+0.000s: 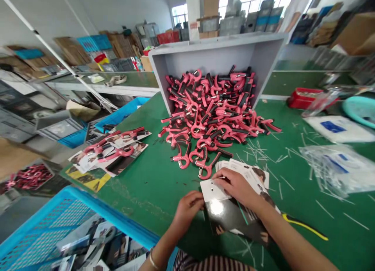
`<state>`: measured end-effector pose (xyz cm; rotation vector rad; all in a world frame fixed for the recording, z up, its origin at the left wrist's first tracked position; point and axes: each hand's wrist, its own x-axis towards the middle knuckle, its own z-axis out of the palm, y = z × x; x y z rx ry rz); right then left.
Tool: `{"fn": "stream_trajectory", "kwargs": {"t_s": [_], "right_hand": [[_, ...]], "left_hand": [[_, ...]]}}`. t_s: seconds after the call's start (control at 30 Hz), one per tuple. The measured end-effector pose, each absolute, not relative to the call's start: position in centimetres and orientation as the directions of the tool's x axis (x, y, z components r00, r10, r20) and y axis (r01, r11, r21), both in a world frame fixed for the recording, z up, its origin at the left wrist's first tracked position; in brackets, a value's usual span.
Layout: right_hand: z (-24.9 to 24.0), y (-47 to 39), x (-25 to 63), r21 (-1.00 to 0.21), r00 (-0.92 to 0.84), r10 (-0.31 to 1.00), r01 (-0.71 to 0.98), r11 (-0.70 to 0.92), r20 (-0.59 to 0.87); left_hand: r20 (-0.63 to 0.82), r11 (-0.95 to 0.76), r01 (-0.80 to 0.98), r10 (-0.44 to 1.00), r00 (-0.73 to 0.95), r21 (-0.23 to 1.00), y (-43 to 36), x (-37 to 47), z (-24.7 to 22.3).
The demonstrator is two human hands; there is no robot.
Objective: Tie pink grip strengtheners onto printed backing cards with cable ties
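Note:
My left hand (189, 205) pinches the left edge of a glossy printed card (225, 214) lying on the green table (152, 181). My right hand (236, 185) rests on top of the card stack (249, 171), fingers on the card's white top. A heap of pink and black hand grippers (213, 107) spills from a tipped grey box (216, 52) just beyond my hands. The nearest gripper (206, 167) lies a little above my right hand.
Several finished cards with grippers (114, 148) lie at the left. A blue crate (58, 228) of cards stands at the near left. Plastic bags (336, 165), loose white ties (263, 152), a red tray (304, 97) and a yellow-handled tool (304, 225) lie to the right.

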<state>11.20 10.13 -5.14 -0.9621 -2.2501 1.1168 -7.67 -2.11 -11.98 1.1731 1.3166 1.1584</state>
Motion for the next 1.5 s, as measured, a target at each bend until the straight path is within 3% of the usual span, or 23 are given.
{"fn": "stream_trajectory", "kwargs": {"t_s": [0.13, 0.33, 0.53, 0.9, 1.1, 1.33, 1.5], "right_hand": [[-4.9, 10.2, 11.5, -0.824, -0.651, 0.753, 0.373, 0.427, 0.096], [-5.4, 10.1, 11.4, -0.762, -0.665, 0.734, 0.402, 0.507, 0.137], [-5.7, 10.0, 11.4, -0.742, -0.667, 0.73, 0.412, 0.529, 0.151], [-5.0, 9.6, 11.4, -0.728, -0.714, 0.677, 0.369, 0.578, 0.176], [-5.4, 9.4, 10.6, -0.585, -0.745, 0.629, 0.415, 0.697, 0.221], [-5.2, 9.1, 10.8, -0.718, -0.661, 0.719, 0.394, 0.574, 0.212], [-5.6, 9.3, 11.0, -0.664, -0.679, 0.691, 0.401, 0.631, 0.248]], "left_hand": [[0.052, -0.028, 0.151, 0.986, -0.157, 0.988, -0.7, -6.0, -12.2], [-0.056, 0.03, -0.107, 0.966, -0.252, 0.994, 0.5, -4.1, -12.4], [0.031, -0.026, 0.018, 0.914, -0.405, 0.999, 0.1, -4.4, -11.7], [-0.213, 0.101, -0.371, 0.938, -0.275, 0.923, -1.0, -3.4, -12.9], [-0.227, 0.152, -0.245, 0.921, -0.316, 0.958, -0.1, -3.5, -13.5], [-0.193, 0.117, -0.258, 0.936, -0.294, 0.959, -0.2, -3.6, -12.9], [-0.23, 0.14, -0.313, 0.934, -0.273, 0.939, 0.5, -3.7, -12.2]]}}
